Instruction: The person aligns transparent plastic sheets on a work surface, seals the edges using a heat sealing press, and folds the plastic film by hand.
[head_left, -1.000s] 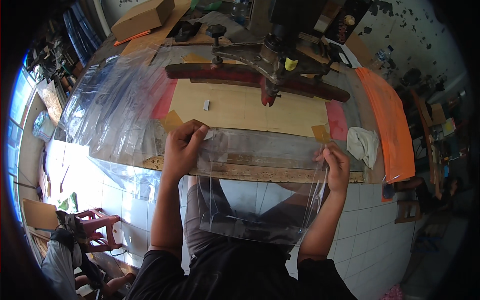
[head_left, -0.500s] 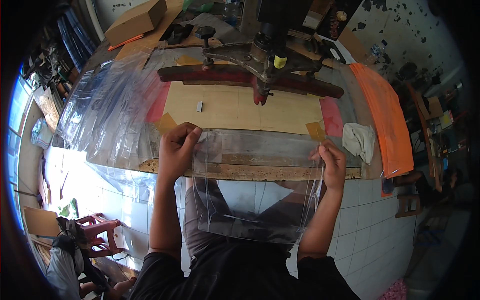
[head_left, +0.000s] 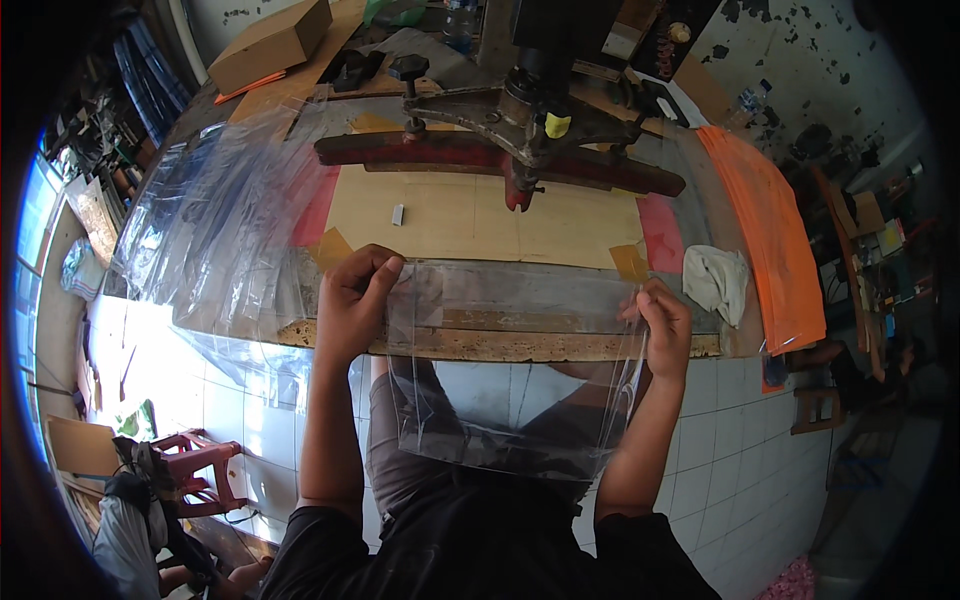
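Note:
A clear plastic bag [head_left: 515, 370] hangs over the front edge of a wooden workbench [head_left: 500, 345]. My left hand [head_left: 352, 300] pinches its top left corner. My right hand [head_left: 662, 322] pinches its top right corner. The bag's top edge lies on the bench in front of a tan board [head_left: 480, 215]. Above the board stands a dark red press arm [head_left: 490, 160] with a metal head. The bag's lower part drapes down over my lap.
A pile of clear plastic bags [head_left: 215, 235] lies on the left of the bench. A white rag [head_left: 718, 280] and a stack of orange sheets [head_left: 765, 235] lie on the right. A cardboard box [head_left: 270, 42] sits at the back left. A red stool [head_left: 195, 470] and a person are low left.
Both hands keep their grip on the bag's top corners and have shifted slightly along the bench edge. The view has tilted a little.

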